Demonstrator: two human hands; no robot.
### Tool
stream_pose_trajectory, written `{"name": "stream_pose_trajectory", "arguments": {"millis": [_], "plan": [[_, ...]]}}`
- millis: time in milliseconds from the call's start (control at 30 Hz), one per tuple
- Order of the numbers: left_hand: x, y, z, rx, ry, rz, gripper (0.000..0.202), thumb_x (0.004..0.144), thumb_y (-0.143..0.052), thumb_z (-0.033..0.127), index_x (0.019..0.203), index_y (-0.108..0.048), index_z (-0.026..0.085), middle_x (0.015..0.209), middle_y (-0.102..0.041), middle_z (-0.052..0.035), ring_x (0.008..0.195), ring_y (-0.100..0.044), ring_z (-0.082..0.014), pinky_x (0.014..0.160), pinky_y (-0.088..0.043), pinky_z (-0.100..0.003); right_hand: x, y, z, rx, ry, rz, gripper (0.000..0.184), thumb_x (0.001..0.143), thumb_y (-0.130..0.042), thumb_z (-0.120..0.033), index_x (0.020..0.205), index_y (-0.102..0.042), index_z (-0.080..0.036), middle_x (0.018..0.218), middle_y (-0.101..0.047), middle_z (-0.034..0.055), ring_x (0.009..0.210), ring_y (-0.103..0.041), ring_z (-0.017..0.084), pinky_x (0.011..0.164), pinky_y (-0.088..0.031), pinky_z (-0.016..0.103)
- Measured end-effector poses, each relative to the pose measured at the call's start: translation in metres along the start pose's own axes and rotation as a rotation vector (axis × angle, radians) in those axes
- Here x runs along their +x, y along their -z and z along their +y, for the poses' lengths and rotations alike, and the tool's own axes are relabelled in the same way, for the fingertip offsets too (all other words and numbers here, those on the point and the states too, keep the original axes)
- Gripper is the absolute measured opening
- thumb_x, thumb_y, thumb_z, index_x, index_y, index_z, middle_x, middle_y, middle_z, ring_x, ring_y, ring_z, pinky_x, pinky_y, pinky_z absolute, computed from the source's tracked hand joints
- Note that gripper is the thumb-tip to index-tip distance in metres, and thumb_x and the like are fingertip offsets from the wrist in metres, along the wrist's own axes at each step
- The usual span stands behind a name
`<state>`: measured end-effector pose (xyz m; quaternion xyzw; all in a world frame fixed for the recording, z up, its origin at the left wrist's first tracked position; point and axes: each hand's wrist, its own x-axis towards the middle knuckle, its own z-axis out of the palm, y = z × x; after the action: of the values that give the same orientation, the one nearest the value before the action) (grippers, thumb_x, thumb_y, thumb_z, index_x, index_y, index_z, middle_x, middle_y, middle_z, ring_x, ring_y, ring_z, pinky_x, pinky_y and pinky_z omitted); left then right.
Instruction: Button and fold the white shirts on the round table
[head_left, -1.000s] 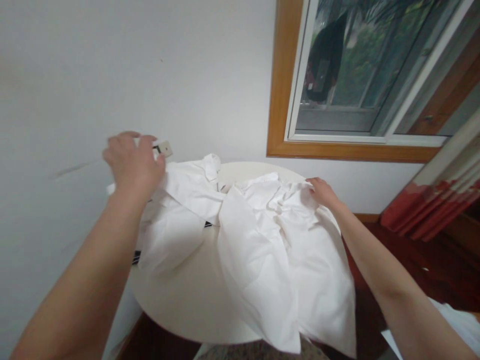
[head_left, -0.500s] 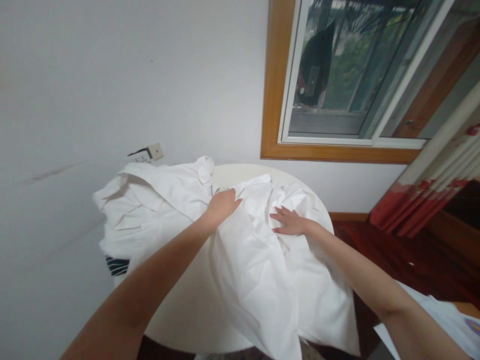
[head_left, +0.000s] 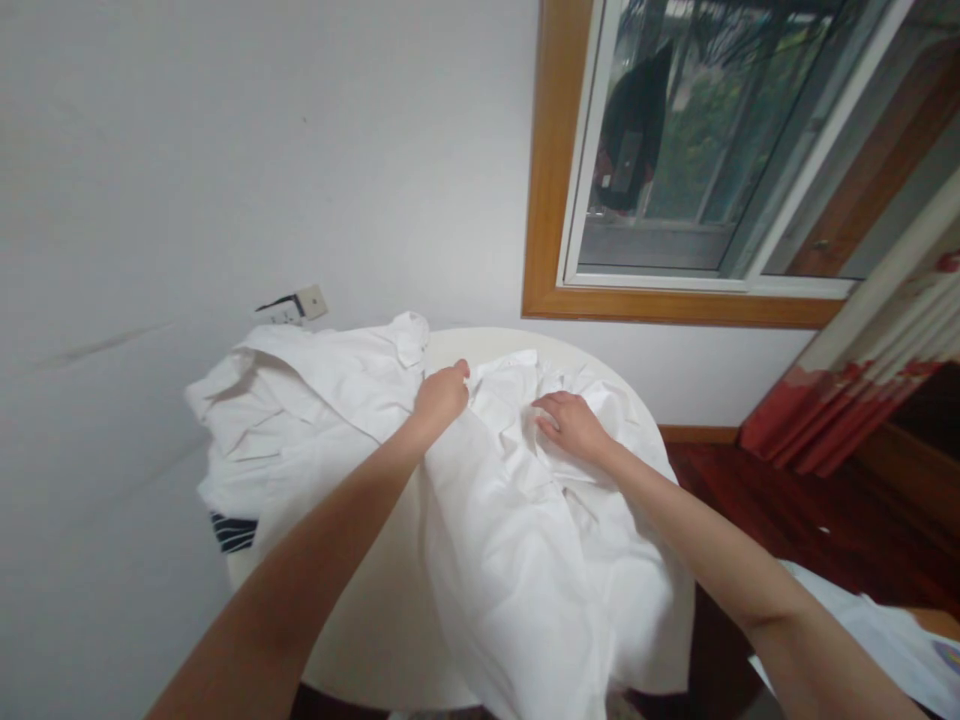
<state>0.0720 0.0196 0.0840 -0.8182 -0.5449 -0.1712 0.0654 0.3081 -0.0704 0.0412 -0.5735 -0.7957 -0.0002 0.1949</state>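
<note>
A crumpled white garment (head_left: 525,540) lies across the right half of a round white table (head_left: 375,620) and hangs over its near edge. My left hand (head_left: 441,397) is closed, pinching the cloth near its top left edge. My right hand (head_left: 570,424) is closed too, its fingers curled into the bunched cloth a little to the right. A second white garment (head_left: 300,410) is heaped on the table's left side, away from both hands.
A dark striped cloth (head_left: 234,532) peeks out under the left heap. A wall socket (head_left: 300,303) sits on the white wall behind. A wood-framed window (head_left: 675,160) is at the right, with a red and white curtain (head_left: 862,380) and dark wooden floor (head_left: 787,500).
My left hand has let go of the left heap and come to the middle. Both hands went from lying flat on the right garment to closing on its cloth.
</note>
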Motion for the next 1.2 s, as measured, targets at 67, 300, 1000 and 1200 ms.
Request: {"name": "stream_pose_trajectory", "arguments": {"millis": [67, 300, 1000, 1200], "plan": [[0.004, 0.004, 0.000, -0.093, 0.006, 0.060, 0.029, 0.084, -0.043, 0.015, 0.108, -0.058, 0.021, 0.092, -0.070, -0.0073, 0.090, -0.065, -0.0211, 0.079, -0.047, -0.030, 0.017, -0.005, -0.007, 0.031, 0.111, -0.010, 0.043, 0.095, -0.040, -0.033, 0.135, -0.049, -0.022, 0.141, -0.048, 0.0097, 0.132, -0.038, 0.025, 0.108, -0.027, 0.043], [0.039, 0.007, 0.015, -0.720, 0.026, 0.215, 0.021, 0.080, -0.052, 0.022, 0.098, -0.060, 0.020, 0.083, -0.070, -0.0022, 0.078, -0.066, -0.0156, 0.073, -0.049, -0.025, 0.040, -0.059, -0.026, 0.012, 0.220, -0.375, 0.051, 0.085, -0.054, -0.032, 0.136, -0.048, -0.026, 0.151, -0.033, 0.0112, 0.141, -0.019, 0.034, 0.107, -0.011, 0.067], [-0.008, -0.072, 0.017, -0.079, -0.035, 0.097, 0.042, 0.093, -0.030, 0.019, 0.129, -0.052, 0.020, 0.131, -0.054, -0.0116, 0.120, -0.048, -0.0235, 0.099, -0.039, -0.040, 0.081, -0.038, 0.044, 0.258, -0.436, -0.077, 0.042, 0.095, -0.034, -0.039, 0.109, -0.066, -0.017, 0.104, -0.070, 0.0090, 0.092, -0.064, 0.018, 0.077, -0.045, 0.025], [-0.007, -0.063, -0.007, 0.119, 0.078, -0.049, 0.038, 0.092, -0.036, 0.032, 0.099, -0.067, 0.013, 0.100, -0.063, -0.0193, 0.101, -0.055, -0.0345, 0.082, -0.042, -0.047, 0.073, -0.058, 0.031, 0.002, -0.443, -0.048, 0.033, 0.088, -0.047, -0.042, 0.087, -0.069, -0.018, 0.099, -0.067, 0.0101, 0.091, -0.060, 0.020, 0.073, -0.041, 0.026]]}}
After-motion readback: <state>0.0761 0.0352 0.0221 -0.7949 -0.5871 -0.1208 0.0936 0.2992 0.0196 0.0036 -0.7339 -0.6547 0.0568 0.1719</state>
